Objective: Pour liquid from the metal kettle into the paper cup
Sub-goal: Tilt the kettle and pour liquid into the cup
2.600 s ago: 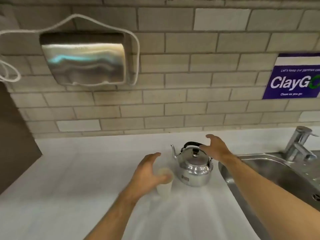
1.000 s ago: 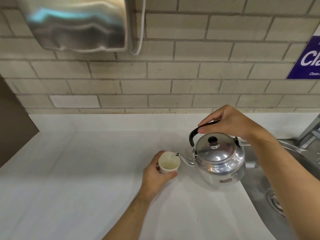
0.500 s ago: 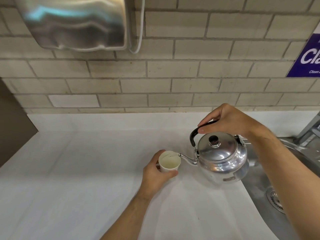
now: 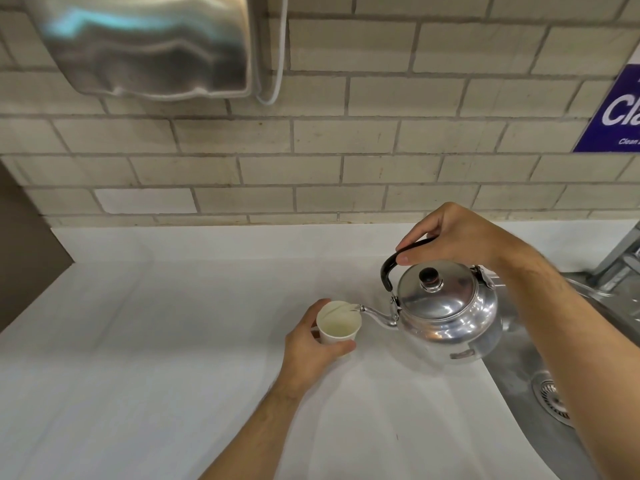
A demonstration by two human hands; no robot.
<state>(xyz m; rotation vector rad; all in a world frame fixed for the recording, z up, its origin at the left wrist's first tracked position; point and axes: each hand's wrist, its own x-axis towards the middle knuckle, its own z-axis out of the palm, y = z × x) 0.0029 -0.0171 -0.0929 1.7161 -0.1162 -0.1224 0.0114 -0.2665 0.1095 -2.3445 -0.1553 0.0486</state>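
fingers [image 4: 412, 242] round kettle [image 4: 446, 306] handle | left hand [image 4: 308, 351] wraps cup [image 4: 337, 323]

One metal kettle [image 4: 446, 306], one paper cup [image 4: 338, 323], two hands: left hand [image 4: 311, 351] round the cup, right hand [image 4: 453, 237] on the handle (black). One sink [image 4: 526, 372].

left hand [image 4: 313, 348] curled in a grip; right hand [image 4: 453, 233] clenched, palm down.
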